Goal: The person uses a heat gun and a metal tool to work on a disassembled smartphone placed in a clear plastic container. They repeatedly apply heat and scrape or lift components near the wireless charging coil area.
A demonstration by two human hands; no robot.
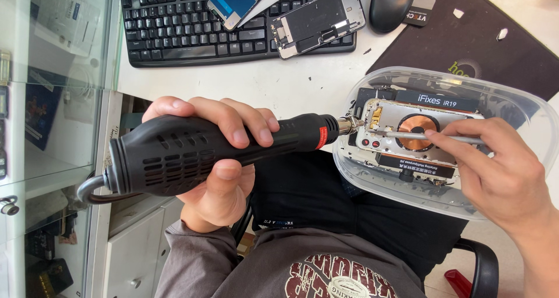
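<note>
Gripping a black hot-air gun (192, 152) by its thick vented body, the left hand (218, 158) is wrapped fully around it, fingers over the top and thumb beneath, with the metal nozzle (348, 125) pointed at an opened phone frame (407, 132). The right hand (503, 170) pinches thin metal tweezers (419, 135) between thumb and fingertips, their tip lying on the frame just beside a round copper coil (418, 129). The frame sits clamped in a dark holder inside a clear plastic tub (402, 187), which rests at the edge of the white desk (303, 77). Further out lie a black keyboard (180, 27) with two phone screen parts (317, 18) on it, a black mouse (391, 4) and a dark mat (495, 42).
</note>
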